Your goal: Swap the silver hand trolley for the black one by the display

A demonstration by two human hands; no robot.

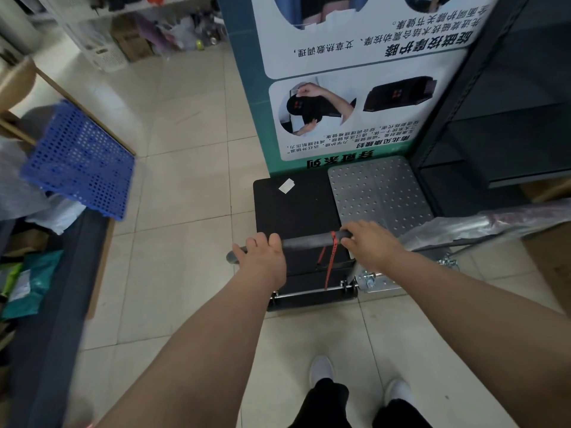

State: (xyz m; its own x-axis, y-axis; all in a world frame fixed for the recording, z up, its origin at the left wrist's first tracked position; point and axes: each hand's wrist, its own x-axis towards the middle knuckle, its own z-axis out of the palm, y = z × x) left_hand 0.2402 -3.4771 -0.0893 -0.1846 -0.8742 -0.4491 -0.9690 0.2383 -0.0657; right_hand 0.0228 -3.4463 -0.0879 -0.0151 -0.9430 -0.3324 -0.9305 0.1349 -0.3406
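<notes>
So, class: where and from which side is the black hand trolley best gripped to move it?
By its padded handle bar, from behind the black hand trolley. The bar runs level across the near end, raised above the deck; left hand and right hand hold it near its ends.

Single head-worn wide-angle view, looking forward and steeply down from standing height. Both forearms reach in from the bottom edge; shoes show at the bottom. Tiled floor fills the centre, display board runs up to the top edge. Edges bend from lens distortion.
</notes>
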